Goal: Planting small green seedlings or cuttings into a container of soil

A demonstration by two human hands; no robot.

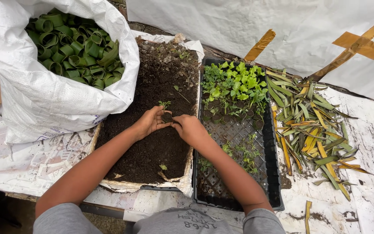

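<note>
At frame centre, left hand [149, 122] is cupping a small leaf-ring pot [166, 117] with seedling [164, 104] over the soil tray [152, 147]; right hand [190, 128], fingers pressed together, is firming soil. Likely next: careful placement in the black seedling tray [239, 134].

White sack [44, 104], green leaf rolls [72, 47], dark brown soil [152, 147], black tray [273, 173]

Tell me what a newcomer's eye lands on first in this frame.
Probably the two hands, left hand and right hand, meeting around a small soil-filled leaf pot with a seedling, over the tray of dark soil at centre. Next, the white sack of rolled green leaf rings top left, and the black seedling tray on the right.
</note>
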